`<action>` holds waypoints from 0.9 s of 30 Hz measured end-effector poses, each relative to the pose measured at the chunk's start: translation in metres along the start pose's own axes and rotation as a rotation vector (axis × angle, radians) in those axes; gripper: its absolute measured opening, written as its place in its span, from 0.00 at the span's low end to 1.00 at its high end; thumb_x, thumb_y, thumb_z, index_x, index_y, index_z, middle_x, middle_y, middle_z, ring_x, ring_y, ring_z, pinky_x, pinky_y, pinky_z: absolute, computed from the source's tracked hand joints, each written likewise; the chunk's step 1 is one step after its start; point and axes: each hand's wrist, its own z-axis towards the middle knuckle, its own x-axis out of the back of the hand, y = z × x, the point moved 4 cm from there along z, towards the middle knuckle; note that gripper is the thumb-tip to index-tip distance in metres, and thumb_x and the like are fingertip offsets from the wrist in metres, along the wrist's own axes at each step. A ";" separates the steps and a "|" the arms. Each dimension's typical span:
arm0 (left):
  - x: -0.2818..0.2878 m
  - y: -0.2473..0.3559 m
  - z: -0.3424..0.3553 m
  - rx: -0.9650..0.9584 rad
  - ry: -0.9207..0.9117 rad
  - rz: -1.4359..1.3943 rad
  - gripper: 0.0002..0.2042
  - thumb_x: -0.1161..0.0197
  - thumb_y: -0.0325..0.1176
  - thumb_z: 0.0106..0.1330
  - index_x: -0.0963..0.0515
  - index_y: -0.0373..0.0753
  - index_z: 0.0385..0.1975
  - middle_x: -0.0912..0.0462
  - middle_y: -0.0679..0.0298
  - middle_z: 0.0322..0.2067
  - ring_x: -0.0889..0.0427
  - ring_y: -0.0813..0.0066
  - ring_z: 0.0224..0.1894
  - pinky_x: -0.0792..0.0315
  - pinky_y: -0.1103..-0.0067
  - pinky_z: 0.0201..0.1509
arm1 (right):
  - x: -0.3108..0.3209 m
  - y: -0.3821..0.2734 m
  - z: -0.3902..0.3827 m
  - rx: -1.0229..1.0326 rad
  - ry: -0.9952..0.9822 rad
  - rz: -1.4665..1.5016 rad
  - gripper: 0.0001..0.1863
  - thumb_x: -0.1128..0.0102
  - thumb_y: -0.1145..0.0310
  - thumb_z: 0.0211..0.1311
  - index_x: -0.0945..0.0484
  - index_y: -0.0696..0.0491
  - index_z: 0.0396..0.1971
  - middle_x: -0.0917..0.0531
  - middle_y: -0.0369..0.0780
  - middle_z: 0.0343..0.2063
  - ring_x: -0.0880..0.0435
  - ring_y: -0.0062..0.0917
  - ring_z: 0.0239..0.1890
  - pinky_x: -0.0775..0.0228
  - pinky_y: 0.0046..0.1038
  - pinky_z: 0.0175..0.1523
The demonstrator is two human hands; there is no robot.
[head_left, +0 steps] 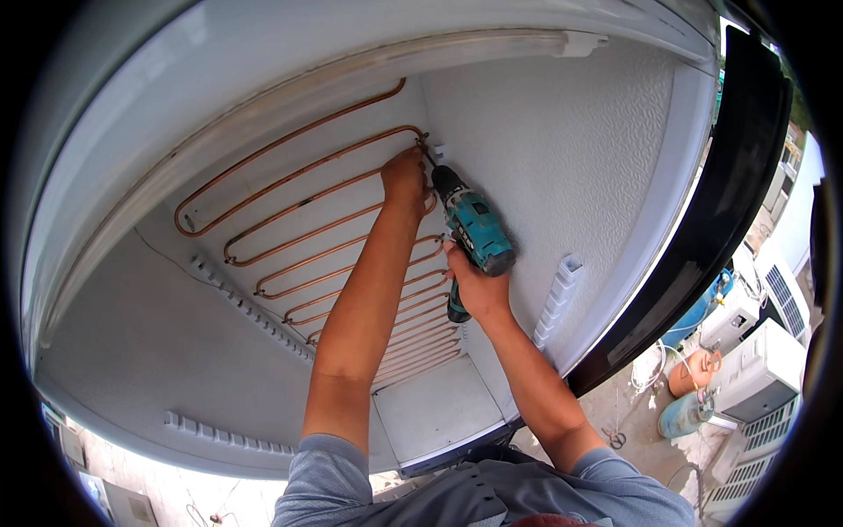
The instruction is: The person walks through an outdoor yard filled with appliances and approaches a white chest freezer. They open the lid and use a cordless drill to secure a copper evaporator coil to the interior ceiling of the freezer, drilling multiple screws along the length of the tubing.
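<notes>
My right hand (474, 281) grips the handle of a teal and black cordless drill (479, 230). Its long bit points up at a small fastening on the cabinet's inner back panel, beside a bend of the looped copper tubing (307, 168). My left hand (403, 178) is closed at that bend, just left of the bit; what its fingers hold is hidden. The tubing runs in several parallel loops down the white panel of the open refrigerator cabinet (562, 140), with small clips at the bends.
White ribbed rails (555, 299) line the side walls, and a thin wire runs at the left. A black door edge (729, 158) curves along the right. Outside stand white appliance units (760, 369), an orange cylinder (692, 373), a teal cylinder (683, 417) and coiled hoses.
</notes>
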 end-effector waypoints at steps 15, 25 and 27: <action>0.002 0.000 0.005 0.007 -0.038 -0.038 0.11 0.45 0.35 0.75 0.18 0.38 0.44 0.32 0.72 0.24 0.41 0.83 0.16 0.49 0.80 0.16 | -0.001 -0.011 -0.002 -0.037 -0.012 0.053 0.08 0.34 0.68 0.68 0.20 0.57 0.34 0.21 0.33 0.22 0.25 0.16 0.23 0.31 0.26 0.30; 0.002 -0.001 0.007 0.026 -0.047 -0.056 0.09 0.44 0.35 0.73 0.18 0.41 0.42 0.39 0.77 0.19 0.45 0.83 0.17 0.50 0.81 0.20 | 0.001 -0.007 0.000 -0.031 -0.025 0.068 0.08 0.34 0.68 0.68 0.20 0.57 0.36 0.20 0.33 0.23 0.24 0.17 0.24 0.30 0.26 0.30; 0.001 0.000 0.006 0.032 -0.057 -0.067 0.09 0.44 0.35 0.73 0.18 0.41 0.42 0.39 0.78 0.19 0.45 0.84 0.17 0.51 0.82 0.19 | 0.001 -0.011 -0.001 -0.029 -0.022 0.085 0.08 0.34 0.68 0.68 0.20 0.57 0.36 0.20 0.33 0.23 0.24 0.17 0.24 0.30 0.26 0.30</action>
